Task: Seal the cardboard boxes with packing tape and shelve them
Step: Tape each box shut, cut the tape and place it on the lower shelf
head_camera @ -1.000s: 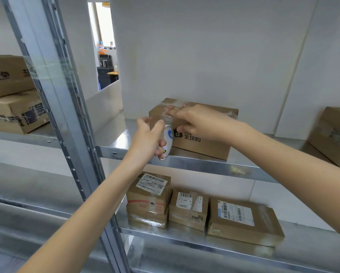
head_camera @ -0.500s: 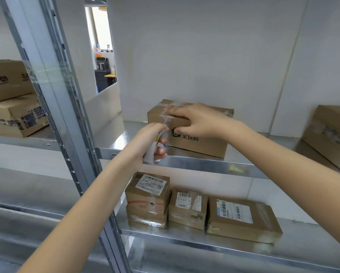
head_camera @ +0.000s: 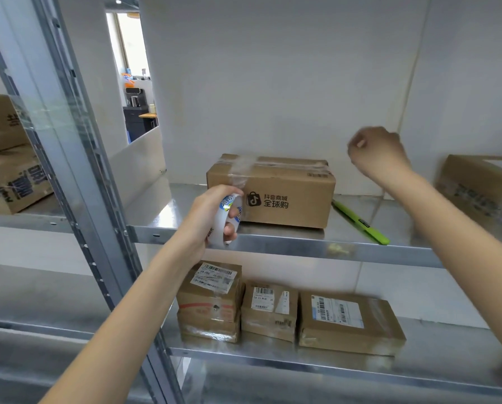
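The cardboard box (head_camera: 273,191) sat on the upper metal shelf (head_camera: 284,248), close to its front lip, with clear tape running off its left top corner down to the tape roll (head_camera: 225,219) that the left hand (head_camera: 211,217) gripped, fingers curled through the core. The right hand (head_camera: 375,153) hung in the air to the right of the box, fingers curled and apparently holding nothing, though blur made that hard to judge. To my eye the stretched strip might wrinkle or stick to itself, and a hard tug might drag the box toward the edge. A green cutter (head_camera: 360,223) lay just right of the box, near the lip. The upright post (head_camera: 78,158) crowded the left arm; the right had open room.
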`<state>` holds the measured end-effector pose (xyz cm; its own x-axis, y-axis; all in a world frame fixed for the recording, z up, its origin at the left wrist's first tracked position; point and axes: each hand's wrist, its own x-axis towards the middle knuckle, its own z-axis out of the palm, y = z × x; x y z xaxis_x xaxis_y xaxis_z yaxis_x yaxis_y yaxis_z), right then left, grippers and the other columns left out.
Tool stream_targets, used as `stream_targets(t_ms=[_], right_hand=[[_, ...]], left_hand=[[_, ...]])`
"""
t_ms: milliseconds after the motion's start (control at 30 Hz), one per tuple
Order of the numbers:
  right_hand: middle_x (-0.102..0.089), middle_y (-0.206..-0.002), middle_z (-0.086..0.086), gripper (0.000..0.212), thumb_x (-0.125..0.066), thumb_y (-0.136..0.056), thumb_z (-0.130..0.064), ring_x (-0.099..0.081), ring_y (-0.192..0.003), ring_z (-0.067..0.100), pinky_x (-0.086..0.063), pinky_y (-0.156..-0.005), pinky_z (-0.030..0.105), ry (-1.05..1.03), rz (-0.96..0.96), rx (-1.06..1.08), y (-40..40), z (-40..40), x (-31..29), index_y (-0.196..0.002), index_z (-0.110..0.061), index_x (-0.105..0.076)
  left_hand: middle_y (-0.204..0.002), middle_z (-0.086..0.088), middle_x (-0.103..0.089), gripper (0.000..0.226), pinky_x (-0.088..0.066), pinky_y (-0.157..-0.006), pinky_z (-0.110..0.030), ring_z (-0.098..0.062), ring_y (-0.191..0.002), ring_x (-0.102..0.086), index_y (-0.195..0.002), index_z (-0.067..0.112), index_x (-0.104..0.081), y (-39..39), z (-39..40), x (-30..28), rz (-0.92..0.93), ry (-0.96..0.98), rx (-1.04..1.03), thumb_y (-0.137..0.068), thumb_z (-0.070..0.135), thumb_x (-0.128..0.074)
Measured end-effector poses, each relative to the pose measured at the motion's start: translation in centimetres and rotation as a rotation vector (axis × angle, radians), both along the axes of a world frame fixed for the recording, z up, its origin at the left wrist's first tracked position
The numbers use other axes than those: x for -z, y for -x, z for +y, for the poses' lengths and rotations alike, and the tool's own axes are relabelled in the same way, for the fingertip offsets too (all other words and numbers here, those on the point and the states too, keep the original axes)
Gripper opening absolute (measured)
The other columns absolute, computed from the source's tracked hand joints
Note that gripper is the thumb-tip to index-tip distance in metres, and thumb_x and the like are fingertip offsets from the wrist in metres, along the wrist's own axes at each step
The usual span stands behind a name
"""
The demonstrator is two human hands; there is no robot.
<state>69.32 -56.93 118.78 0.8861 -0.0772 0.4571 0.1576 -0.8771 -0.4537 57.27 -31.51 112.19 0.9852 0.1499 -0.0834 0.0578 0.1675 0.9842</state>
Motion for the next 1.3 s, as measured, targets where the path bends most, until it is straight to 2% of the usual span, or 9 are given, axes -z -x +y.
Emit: stream_targets(t_ms=[167, 433, 533, 633, 700, 800, 900, 1067, 1300], right_hand=[[-0.067, -0.079, 0.008, 0.036, -0.073, -0.085, -0.037, -0.063, -0.068, 0.022, -0.051, -0.059, 0.028, 0.227, 0.616, -0.006, 1.9, -2.7, 3.9, -0.093, -0.003, -0.065], [-0.068, -0.077, 0.019, 0.016, -0.058, -0.091, -0.01, -0.065, -0.064, 0.028, -0.051, -0.06, 0.028, 0.083, 0.355, -0.057, 3.3, -2.6, 2.9, -0.099, 0.001, -0.066], [-0.061, -0.071, 0.017, 0.031, -0.041, -0.092, 0.001, -0.058, -0.049, 0.025, -0.048, -0.049, 0.027, -0.306, 0.089, -0.263, 4.8, -1.0, -0.5, -0.112, -0.011, -0.06], [-0.06, -0.08, 0.015, 0.035, -0.034, -0.095, 0.007, -0.067, -0.06, 0.02, -0.056, -0.057, 0.024, -0.907, 0.257, -0.747, 7.6, 2.5, -2.9, -0.105, -0.007, -0.065], [-0.07, -0.086, 0.011, 0.029, -0.045, -0.091, 0.004, -0.072, -0.081, 0.021, -0.057, -0.075, 0.027, -1.073, 0.41, -1.005, 8.5, 4.9, -3.2, -0.112, -0.007, -0.062], [-0.068, -0.077, -0.001, 0.018, -0.071, -0.081, -0.006, -0.064, -0.073, 0.009, -0.051, -0.077, 0.021, -0.882, 0.239, -1.024, 8.1, 8.4, -1.5, -0.098, -0.013, -0.069], [-0.055, -0.068, 0.008, 0.014, -0.068, -0.089, -0.014, -0.056, -0.064, 0.003, -0.042, -0.07, 0.018, -0.735, 0.036, -0.915, 7.6, 10.9, -0.1, -0.084, -0.001, -0.071], [-0.061, -0.062, 0.014, 0.019, -0.046, -0.093, -0.002, -0.065, -0.064, 0.015, -0.053, -0.07, 0.026, -0.715, 0.054, -0.858, 6.6, 11.7, 1.3, -0.091, -0.003, -0.065], [-0.069, -0.076, 0.012, 0.002, -0.062, -0.092, -0.006, -0.071, -0.071, 0.025, -0.056, -0.069, 0.024, -0.714, 0.135, -0.983, 6.1, 10.0, 1.5, -0.092, -0.005, -0.064]], left_hand=[[-0.053, 0.0, -0.043, 0.009, -0.027, -0.047, -0.021, -0.015, -0.036, -0.028, -0.091, 0.014, -0.056, -0.1, -0.5, -0.1, 0.003, 0.026, -0.022, -0.089, 0.023, -0.057], [-0.056, -0.001, -0.044, 0.014, -0.03, -0.048, -0.023, -0.016, -0.038, -0.03, -0.097, 0.015, -0.061, 0.1, -0.4, 0.2, -0.018, -0.004, -0.032, -0.09, 0.026, -0.055], [-0.056, -0.002, -0.043, 0.013, -0.03, -0.044, -0.02, -0.016, -0.038, -0.029, -0.097, 0.013, -0.06, 0.1, -0.5, 0.1, -0.009, 0.016, -0.045, -0.09, 0.023, -0.055], [-0.055, -0.001, -0.043, 0.013, -0.03, -0.044, -0.02, -0.015, -0.037, -0.029, -0.098, 0.013, -0.059, 0.2, -0.6, -0.1, -0.002, 0.031, -0.049, -0.09, 0.023, -0.056], [-0.055, -0.001, -0.044, 0.013, -0.03, -0.045, -0.02, -0.015, -0.037, -0.03, -0.098, 0.013, -0.058, 0.2, -0.7, -0.1, -0.002, 0.031, -0.053, -0.09, 0.023, -0.056], [-0.057, -0.002, -0.044, 0.014, -0.03, -0.046, -0.021, -0.016, -0.036, -0.03, -0.099, 0.013, -0.059, 0.3, -0.7, -0.1, -0.006, 0.025, -0.055, -0.09, 0.023, -0.055], [-0.059, -0.003, -0.043, 0.013, -0.031, -0.047, -0.021, -0.015, -0.036, -0.031, -0.097, 0.013, -0.061, 0.4, -0.8, -0.1, 0.002, 0.032, -0.069, -0.09, 0.023, -0.056], [-0.068, -0.008, -0.046, 0.012, -0.033, -0.047, -0.02, -0.016, -0.036, -0.032, -0.095, 0.013, -0.062, 0.2, -0.7, 0.0, -0.008, 0.019, -0.09, -0.089, 0.022, -0.056], [-0.058, -0.004, -0.043, 0.013, -0.03, -0.046, -0.022, -0.017, -0.036, -0.029, -0.096, 0.013, -0.059, -0.2, -0.4, 0.3, -0.018, 0.041, -0.067, -0.09, 0.023, -0.057]])
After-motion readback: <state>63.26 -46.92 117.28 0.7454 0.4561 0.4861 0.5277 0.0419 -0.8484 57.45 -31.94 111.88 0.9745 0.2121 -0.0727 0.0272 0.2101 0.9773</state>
